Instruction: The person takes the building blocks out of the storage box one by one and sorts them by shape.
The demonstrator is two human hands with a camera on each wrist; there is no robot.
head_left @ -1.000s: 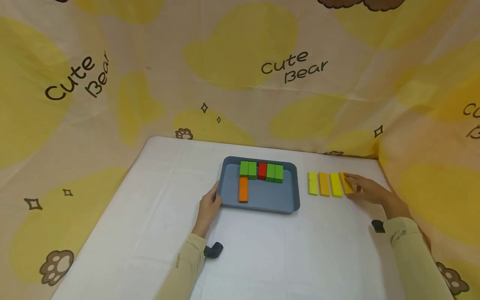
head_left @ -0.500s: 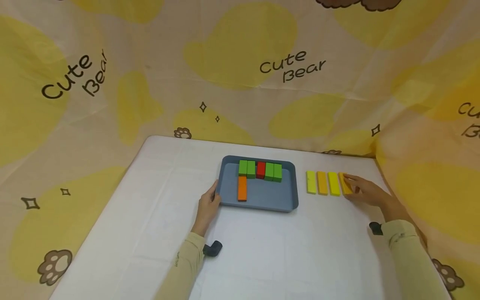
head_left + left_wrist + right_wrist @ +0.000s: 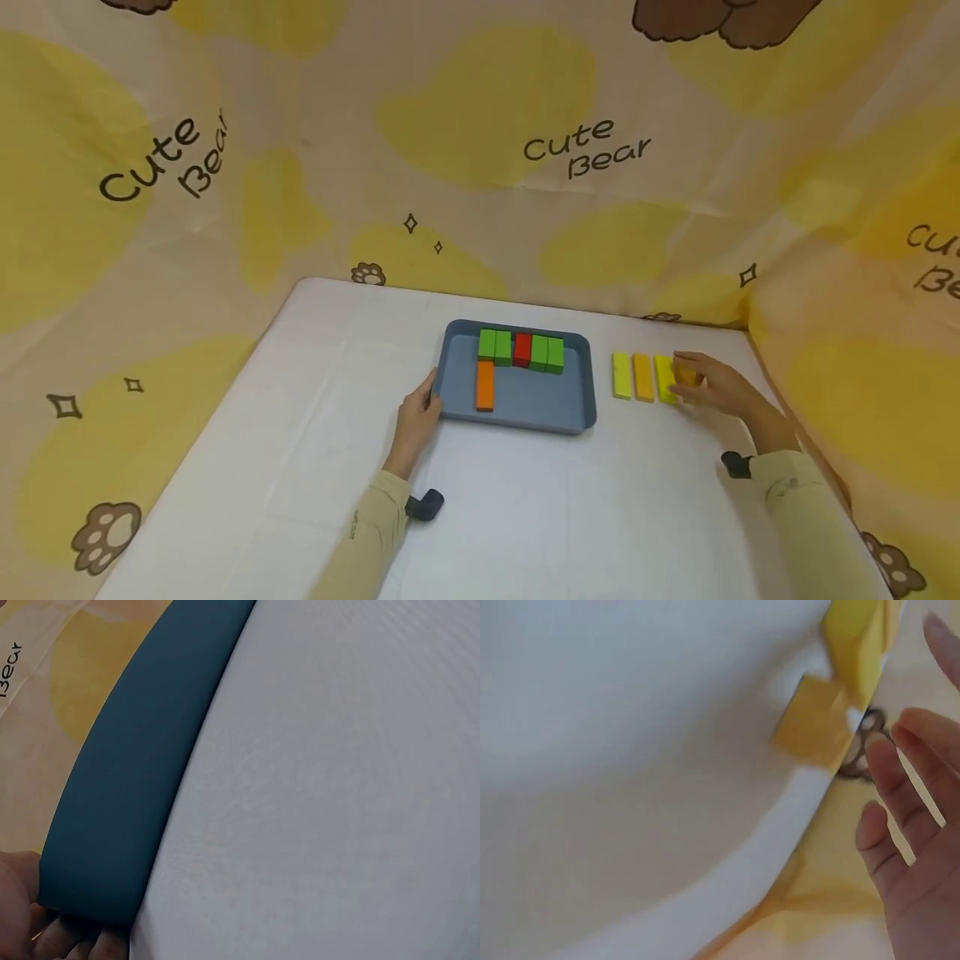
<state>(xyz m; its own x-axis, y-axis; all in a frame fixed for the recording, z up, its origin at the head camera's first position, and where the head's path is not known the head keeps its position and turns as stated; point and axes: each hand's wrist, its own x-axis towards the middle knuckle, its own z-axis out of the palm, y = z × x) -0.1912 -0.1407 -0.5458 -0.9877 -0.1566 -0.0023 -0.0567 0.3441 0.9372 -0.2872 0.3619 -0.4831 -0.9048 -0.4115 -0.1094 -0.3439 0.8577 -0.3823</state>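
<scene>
My left hand (image 3: 415,421) grips the left rim of a blue-grey tray (image 3: 532,412); in the left wrist view, its fingers (image 3: 64,937) curl at the tray's corner. Inside the tray, several green blocks (image 3: 539,352) and a red block (image 3: 522,350) line the back, with an orange block (image 3: 486,387) lying in front. My right hand (image 3: 723,392) is over the right end of a row, its thumb overlapping a yellow block (image 3: 663,375). Between thumb and fingers shows an orange-yellow block (image 3: 687,369). In the right wrist view the fingers (image 3: 904,787) are spread, apart from that block.
A pale yellow block (image 3: 622,376) and another orange-yellow block (image 3: 643,377) lie side by side to the right of the tray. The white tabletop (image 3: 562,517) is bounded by a patterned cloth (image 3: 465,200) at the back and sides.
My right hand has shifted slightly left, and the end block now shows between its fingers, broader in outline than before. My left hand keeps its grip on the tray. The head view has tilted slightly.
</scene>
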